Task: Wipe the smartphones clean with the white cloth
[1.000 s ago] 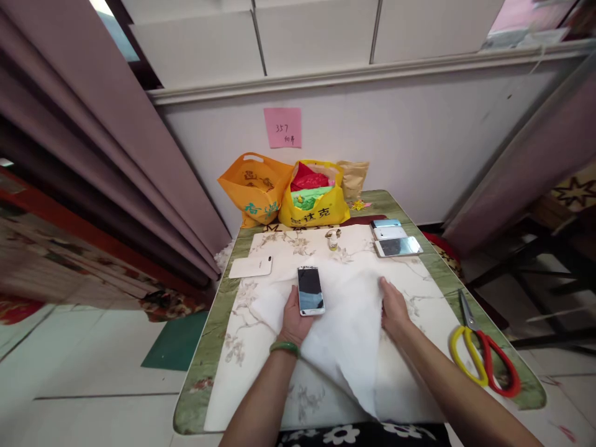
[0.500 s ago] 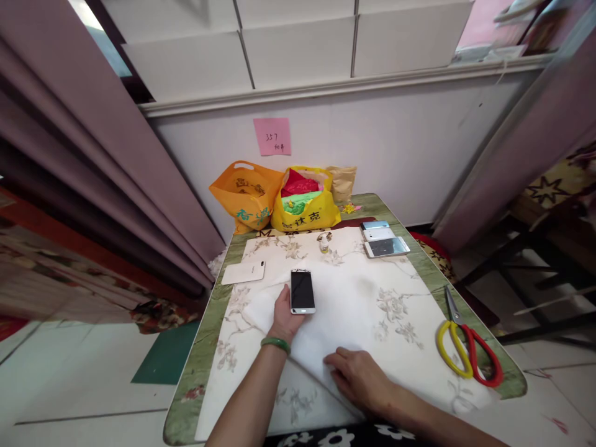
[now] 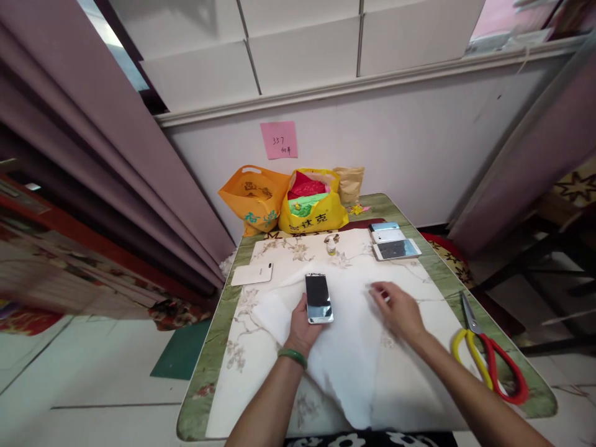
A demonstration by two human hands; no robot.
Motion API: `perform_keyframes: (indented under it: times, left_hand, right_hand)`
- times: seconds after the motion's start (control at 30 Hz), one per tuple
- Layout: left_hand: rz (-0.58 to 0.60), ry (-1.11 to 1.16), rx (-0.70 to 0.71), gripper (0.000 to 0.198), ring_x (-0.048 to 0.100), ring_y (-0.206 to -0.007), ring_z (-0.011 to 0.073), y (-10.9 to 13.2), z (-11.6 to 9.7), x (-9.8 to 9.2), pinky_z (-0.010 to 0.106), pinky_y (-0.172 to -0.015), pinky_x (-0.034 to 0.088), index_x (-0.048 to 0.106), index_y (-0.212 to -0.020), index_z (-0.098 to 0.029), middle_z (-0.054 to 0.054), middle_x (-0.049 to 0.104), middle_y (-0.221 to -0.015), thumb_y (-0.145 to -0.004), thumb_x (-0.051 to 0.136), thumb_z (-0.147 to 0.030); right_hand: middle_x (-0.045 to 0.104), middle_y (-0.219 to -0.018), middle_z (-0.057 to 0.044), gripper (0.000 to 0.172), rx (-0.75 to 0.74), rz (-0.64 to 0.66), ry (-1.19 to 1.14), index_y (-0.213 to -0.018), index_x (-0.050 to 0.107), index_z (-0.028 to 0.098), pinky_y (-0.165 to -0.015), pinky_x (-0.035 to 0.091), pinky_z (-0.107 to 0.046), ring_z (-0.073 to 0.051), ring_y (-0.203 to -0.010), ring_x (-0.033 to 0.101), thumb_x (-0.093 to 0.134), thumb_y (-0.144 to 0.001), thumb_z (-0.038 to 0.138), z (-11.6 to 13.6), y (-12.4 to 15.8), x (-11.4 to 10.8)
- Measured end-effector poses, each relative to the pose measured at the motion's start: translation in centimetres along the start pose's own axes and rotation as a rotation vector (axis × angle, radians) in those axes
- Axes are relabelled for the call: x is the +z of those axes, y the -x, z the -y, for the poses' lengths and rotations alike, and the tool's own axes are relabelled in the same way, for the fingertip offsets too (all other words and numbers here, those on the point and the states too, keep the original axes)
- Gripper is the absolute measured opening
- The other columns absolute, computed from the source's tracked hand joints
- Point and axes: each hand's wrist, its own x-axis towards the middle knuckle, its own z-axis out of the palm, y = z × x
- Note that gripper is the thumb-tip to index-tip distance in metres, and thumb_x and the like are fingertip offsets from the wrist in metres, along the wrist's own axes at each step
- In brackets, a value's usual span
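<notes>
My left hand [image 3: 302, 329] grips a white smartphone [image 3: 318, 298] with a dark screen, holding it face up just above a white cloth [image 3: 349, 347] spread on the table. A green bangle circles that wrist. Over the cloth to the phone's right hovers my right hand [image 3: 397, 310], fingers spread and flat, holding nothing. The cloth lies on a floral white sheet [image 3: 261, 372] that covers most of the green table [image 3: 205, 347].
Another white phone [image 3: 252, 273] lies at the left. Three phones [image 3: 395, 242] sit at the back right, a small bottle [image 3: 331, 246] in the middle. Orange bag [image 3: 255, 198] and yellow bag [image 3: 313, 208] stand against the wall. Yellow-and-red scissors [image 3: 488, 360] lie at the right edge.
My right hand moved from the cloth's near edge up to the middle, beside the phone. The left hand kept hold of the phone.
</notes>
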Motion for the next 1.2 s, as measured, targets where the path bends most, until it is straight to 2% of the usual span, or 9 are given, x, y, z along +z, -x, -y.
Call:
perform_keyframes:
  times: [0.17,0.3,0.4,0.5,0.67,0.83,0.93,1.03,1.2]
  left_hand:
    - [0.006,-0.138,0.133,0.035,0.066,-0.097,0.0183,-0.3,1.4,1.9,0.034,-0.095,0.048,0.069,-0.103,-0.016,0.007,0.071,-0.106,-0.078,0.067,-0.040]
    - [-0.024,-0.479,0.390,0.034,0.060,-0.107,0.0207,-1.0,1.6,2.4,0.036,-0.098,0.045,0.067,-0.109,-0.020,0.006,0.068,-0.114,-0.082,0.060,-0.040]
    - [-0.211,-0.957,0.659,0.034,0.057,-0.108,0.0240,-1.1,0.8,1.7,0.041,-0.101,0.041,0.068,-0.108,-0.020,0.009,0.066,-0.111,-0.085,0.052,-0.041]
    - [-0.414,-1.362,0.852,0.045,0.046,-0.121,0.0298,-0.1,0.4,0.7,0.048,-0.107,0.030,0.059,-0.122,-0.019,0.014,0.056,-0.125,-0.084,0.053,-0.043]
    - [-0.425,-1.764,0.774,0.112,0.041,-0.118,0.0391,2.5,2.3,0.3,0.055,-0.100,0.026,0.018,-0.150,-0.019,0.018,0.050,-0.125,-0.060,0.076,-0.051]
    - [-0.332,-1.894,0.742,0.099,0.045,-0.111,0.0335,3.5,2.0,0.2,0.047,-0.096,0.030,0.015,-0.151,-0.020,0.015,0.052,-0.119,-0.069,0.069,-0.033]
    - [-0.232,-1.824,0.745,0.098,0.043,-0.119,0.0330,4.0,0.7,-1.1,0.045,-0.099,0.030,0.014,-0.150,-0.021,0.015,0.049,-0.130,-0.070,0.068,-0.033]
    - [-0.296,-1.821,0.755,0.099,0.040,-0.123,0.0337,4.7,0.0,-2.8,0.047,-0.101,0.028,0.021,-0.148,-0.021,0.015,0.046,-0.136,-0.066,0.073,-0.042]
    - [-0.430,-1.986,0.838,0.064,0.041,-0.122,0.0318,5.0,0.5,-3.9,0.049,-0.103,0.027,0.049,-0.127,-0.017,0.014,0.050,-0.129,-0.073,0.068,-0.045]
  right_hand:
    - [0.055,-0.129,-0.010,0.048,0.048,0.041,0.321,-0.129,0.052,0.023,-0.072,0.046,-0.033,-0.024,-0.097,0.061,0.051,-0.087,0.046,-4.3,-3.5,-0.3]
    - [0.056,-0.125,-0.009,0.037,0.035,0.042,0.357,-0.114,0.060,0.023,-0.075,0.044,-0.032,-0.025,-0.106,0.056,0.056,-0.084,0.043,-4.2,-3.2,0.7]
    - [0.061,-0.112,-0.006,0.024,0.056,0.037,0.274,-0.089,0.062,0.023,-0.068,0.041,-0.029,-0.021,-0.092,0.059,0.055,-0.083,0.044,-3.8,-3.1,0.4]
    - [0.063,-0.082,-0.001,0.026,0.143,0.041,0.115,-0.079,0.058,0.023,-0.060,0.037,-0.028,-0.017,-0.069,0.057,0.054,-0.082,0.048,-3.5,-3.2,0.2]
    - [0.052,-0.060,0.004,0.037,0.218,-0.028,-0.373,-0.084,0.057,0.021,-0.050,0.037,-0.025,-0.014,-0.053,0.048,0.060,-0.076,0.057,-0.9,-3.4,2.1]
    - [0.047,-0.062,0.007,0.048,0.206,0.028,-0.794,-0.101,0.056,0.020,-0.040,0.035,-0.021,-0.010,-0.048,0.041,0.066,-0.073,0.058,4.8,-3.4,4.8]
    - [0.059,-0.074,0.001,0.045,0.122,0.192,-0.882,-0.106,0.057,0.020,-0.045,0.043,-0.021,-0.012,-0.056,0.053,0.061,-0.079,0.056,7.0,-2.7,5.9]
    - [0.066,-0.088,-0.004,0.039,0.013,0.336,-0.764,-0.109,0.061,0.019,-0.057,0.052,-0.026,-0.015,-0.069,0.063,0.049,-0.089,0.051,7.6,-1.8,7.0]
    - [0.065,-0.095,-0.004,0.019,-0.247,0.314,-0.185,-0.104,0.063,0.021,-0.074,0.049,-0.028,-0.015,-0.078,0.063,0.057,-0.087,0.027,7.6,-1.0,9.0]
